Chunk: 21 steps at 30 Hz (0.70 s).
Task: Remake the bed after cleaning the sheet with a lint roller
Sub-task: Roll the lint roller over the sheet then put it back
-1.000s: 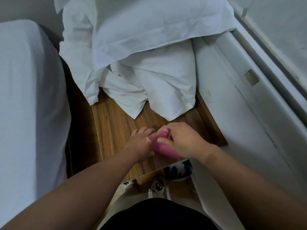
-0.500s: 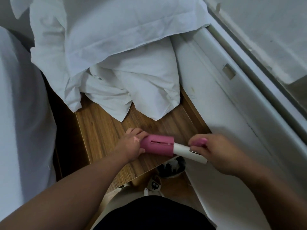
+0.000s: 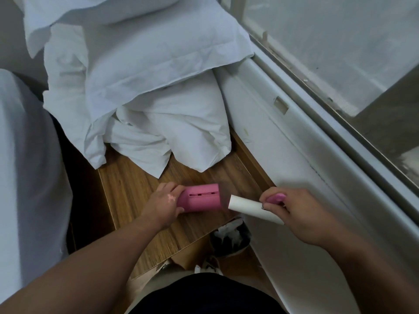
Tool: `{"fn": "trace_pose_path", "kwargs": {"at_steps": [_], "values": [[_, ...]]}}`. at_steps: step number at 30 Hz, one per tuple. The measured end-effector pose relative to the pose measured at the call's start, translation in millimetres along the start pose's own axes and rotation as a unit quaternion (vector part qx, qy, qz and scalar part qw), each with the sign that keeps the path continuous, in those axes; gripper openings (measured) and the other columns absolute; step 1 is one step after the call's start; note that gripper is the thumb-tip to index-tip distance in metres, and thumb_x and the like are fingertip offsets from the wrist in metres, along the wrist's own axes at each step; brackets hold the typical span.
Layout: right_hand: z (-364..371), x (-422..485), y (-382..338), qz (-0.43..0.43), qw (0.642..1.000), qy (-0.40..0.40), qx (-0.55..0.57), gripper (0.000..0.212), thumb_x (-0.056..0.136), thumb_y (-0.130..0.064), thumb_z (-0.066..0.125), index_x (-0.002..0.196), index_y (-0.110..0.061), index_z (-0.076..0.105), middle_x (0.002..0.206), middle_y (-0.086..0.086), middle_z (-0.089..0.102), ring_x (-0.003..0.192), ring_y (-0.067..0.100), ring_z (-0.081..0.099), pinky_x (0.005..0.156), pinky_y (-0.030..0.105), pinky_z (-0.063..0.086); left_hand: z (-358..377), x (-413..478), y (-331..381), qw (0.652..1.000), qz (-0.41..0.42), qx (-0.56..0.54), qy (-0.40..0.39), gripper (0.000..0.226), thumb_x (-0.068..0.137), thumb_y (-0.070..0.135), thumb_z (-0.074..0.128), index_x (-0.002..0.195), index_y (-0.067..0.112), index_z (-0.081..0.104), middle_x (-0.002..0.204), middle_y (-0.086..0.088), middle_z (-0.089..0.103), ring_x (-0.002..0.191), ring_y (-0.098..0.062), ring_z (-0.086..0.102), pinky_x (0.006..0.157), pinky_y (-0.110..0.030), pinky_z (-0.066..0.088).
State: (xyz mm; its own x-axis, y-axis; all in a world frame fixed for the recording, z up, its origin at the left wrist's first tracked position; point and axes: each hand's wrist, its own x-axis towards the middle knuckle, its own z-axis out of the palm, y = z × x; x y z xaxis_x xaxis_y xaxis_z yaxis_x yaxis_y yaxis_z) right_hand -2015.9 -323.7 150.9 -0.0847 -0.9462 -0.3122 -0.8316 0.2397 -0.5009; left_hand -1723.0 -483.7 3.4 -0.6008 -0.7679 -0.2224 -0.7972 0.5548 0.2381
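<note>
My left hand (image 3: pixel 165 203) grips the closed end of a pink lint roller cover (image 3: pixel 200 197) just above the wooden nightstand (image 3: pixel 127 184). My right hand (image 3: pixel 294 214) holds the pink handle of the lint roller (image 3: pixel 251 208), whose white roll points left toward the cover's open mouth. A small gap separates roll and cover. White pillows and crumpled bedding (image 3: pixel 145 71) are heaped on the far part of the nightstand. The bed's white sheet (image 3: pixel 25 168) hangs down at the left edge.
A white wall panel (image 3: pixel 283 155) runs diagonally along the right, with a window frame (image 3: pixel 328 105) above it. On the floor by the nightstand's near corner sits a small dark bin (image 3: pixel 231 239). My dark clothing (image 3: pixel 204 293) fills the bottom middle.
My hands have drawn apart. The white roll, first hidden inside the pink cover, has slid fully out to the right. The view has shifted right.
</note>
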Motion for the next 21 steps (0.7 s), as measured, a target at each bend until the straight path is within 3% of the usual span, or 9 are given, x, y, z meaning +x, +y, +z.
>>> {"fn": "trace_pose_path", "kwargs": {"at_steps": [5,8,11,12,13,15,16,18,21], "values": [[-14.5,-10.9,-18.0,-0.057,0.998,0.027,0.022,0.016,0.095,-0.036,0.059,0.105,-0.041,0.07,0.104,-0.026,0.065,0.099,-0.002,0.059,0.08,0.014,0.048,-3.2,-7.4,-9.9,0.998,-0.052,0.025,-0.015,0.066,0.083,0.049,0.072,0.141,0.031,0.045,0.132,0.006,0.052,0.122,-0.017,0.044,0.104,-0.035,0.043],[-23.0,-9.0,-44.1,-0.123,0.989,0.044,0.074,0.018,0.093,-0.027,0.063,0.104,-0.035,0.075,0.103,-0.025,0.069,0.1,-0.001,0.064,0.08,0.013,0.05,-0.5,-14.7,-9.0,0.995,-0.087,-0.006,-0.044,0.062,0.087,0.047,0.068,0.142,0.033,0.043,0.134,0.006,0.051,0.127,-0.018,0.041,0.106,-0.037,0.041],[-18.1,2.4,-68.3,-0.154,0.97,0.055,0.18,0.026,0.089,-0.01,0.07,0.101,-0.032,0.077,0.102,-0.02,0.073,0.099,0.004,0.068,0.076,0.016,0.053,-11.2,-30.5,-17.3,0.981,-0.152,-0.117,0.033,0.037,0.096,0.04,0.055,0.132,0.032,0.053,0.127,0.007,0.059,0.125,-0.019,0.051,0.1,-0.035,0.045],[-12.7,7.6,-76.2,-0.161,0.962,0.05,0.214,0.03,0.087,-0.005,0.071,0.1,-0.031,0.077,0.102,-0.018,0.073,0.099,0.006,0.069,0.077,0.018,0.054,-23.8,-38.8,-19.8,0.952,-0.2,-0.221,0.065,0.029,0.1,0.038,0.049,0.126,0.027,0.058,0.119,0.005,0.063,0.116,-0.02,0.058,0.094,-0.032,0.048],[-5.3,13.3,-84.7,-0.173,0.955,0.041,0.239,0.033,0.086,-0.001,0.071,0.099,-0.03,0.077,0.103,-0.016,0.074,0.1,0.008,0.069,0.08,0.021,0.055,-40.5,-48.6,-22.0,0.894,-0.262,-0.355,0.073,0.029,0.103,0.038,0.044,0.118,0.021,0.062,0.112,0.003,0.067,0.108,-0.022,0.063,0.089,-0.034,0.052],[14.0,26.1,-104.2,-0.208,0.943,0.023,0.26,0.038,0.083,0.008,0.07,0.098,-0.026,0.076,0.106,-0.014,0.074,0.105,0.01,0.069,0.086,0.023,0.055,-71.5,-72.6,-32.5,0.726,-0.345,-0.594,0.036,0.042,0.103,0.048,0.043,0.111,0.013,0.066,0.103,-0.007,0.072,0.099,-0.029,0.069,0.086,-0.043,0.058],[25.1,32.2,-116.2,-0.226,0.938,0.015,0.264,0.04,0.081,0.012,0.07,0.096,-0.025,0.076,0.107,-0.014,0.074,0.106,0.01,0.069,0.087,0.023,0.055,-83.8,-87.0,-41.7,0.671,-0.358,-0.649,0.013,0.049,0.1,0.055,0.045,0.11,0.013,0.067,0.102,-0.011,0.073,0.097,-0.032,0.07,0.085,-0.045,0.058],[48.7,44.1,-142.9,-0.259,0.926,-0.003,0.276,0.04,0.077,0.016,0.072,0.092,-0.021,0.076,0.109,-0.013,0.074,0.107,0.01,0.069,0.089,0.023,0.054,-92.8,-114.9,-67.9,0.631,-0.355,-0.689,-0.013,0.055,0.092,0.062,0.054,0.111,0.013,0.068,0.103,-0.014,0.073,0.095,-0.034,0.07,0.082,-0.046,0.056],[84.5,58.5,-189.0,-0.297,0.911,-0.039,0.284,0.033,0.075,0.011,0.07,0.089,-0.019,0.076,0.112,-0.01,0.073,0.11,0.012,0.068,0.092,0.022,0.052,-91.9,-154.3,-106.1,0.609,-0.345,-0.714,0.006,0.042,0.079,0.049,0.071,0.1,0.013,0.069,0.091,-0.011,0.068,0.079,-0.024,0.066,0.064,-0.035,0.054]]}}
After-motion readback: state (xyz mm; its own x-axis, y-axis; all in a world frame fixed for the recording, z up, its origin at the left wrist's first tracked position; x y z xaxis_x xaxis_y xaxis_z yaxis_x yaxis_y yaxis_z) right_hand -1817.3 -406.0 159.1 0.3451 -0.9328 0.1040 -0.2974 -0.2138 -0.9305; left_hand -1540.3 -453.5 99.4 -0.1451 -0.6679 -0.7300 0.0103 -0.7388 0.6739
